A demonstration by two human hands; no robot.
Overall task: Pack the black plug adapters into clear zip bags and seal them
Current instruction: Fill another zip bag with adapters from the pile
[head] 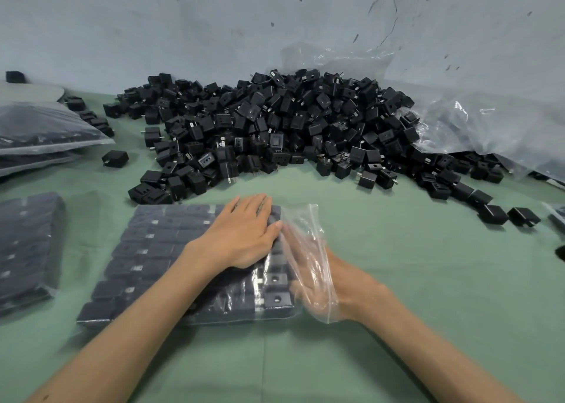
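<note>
A clear zip bag (pixel 159 249) lies flat on the green table, filled with rows of black plug adapters. My left hand (pixel 241 234) presses flat on top of the bag near its open right end. My right hand (pixel 312 283) sits inside the loose mouth of the bag (pixel 302 225), fingers straight against the last column of adapters, blurred behind the plastic. A large heap of loose black adapters (pixel 275 127) rises behind the bag.
Filled bags lie at the left (pixel 27 249) and far left (pixel 39 130). A big crumpled plastic sheet (pixel 474 121) spreads at the right by the wall. Stray adapters (pixel 492 214) dot the green table (pixel 428 280) to the right.
</note>
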